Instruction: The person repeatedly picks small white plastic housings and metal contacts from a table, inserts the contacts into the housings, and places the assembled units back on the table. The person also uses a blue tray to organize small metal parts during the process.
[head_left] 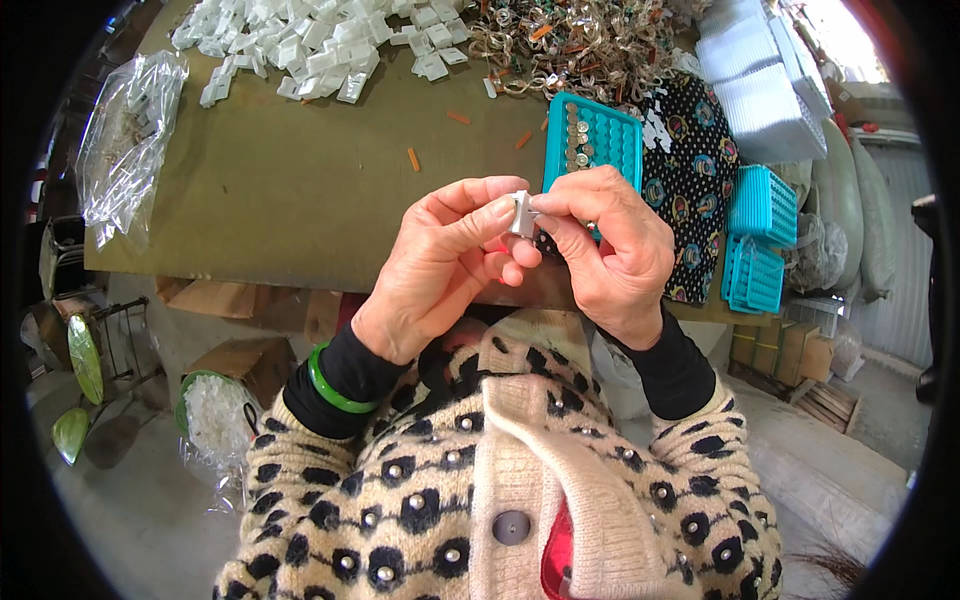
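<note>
My left hand [425, 262] pinches a small white plastic piece [521, 214] between thumb and fingers, above the table's near edge. At the piece's right side are the closed thumb and forefinger of my right hand [620, 250]. Whatever sits between those right fingertips is too small to make out. Just beyond my right hand lies a turquoise tray [622, 150] with round pockets. Small round metal pieces [578, 143] fill some pockets on its left side. Partly under that tray spreads a black patterned cloth [698, 170], with several flat white bits [656, 132] on it.
White plastic pieces [310, 40] heap at the table's back, beside a tangle of shiny strips [580, 45]. Orange bits [413, 159] dot the brown table [300, 180]. A clear plastic bag [130, 140] lies left. White trays [765, 100] and turquoise trays [760, 210] stack at right.
</note>
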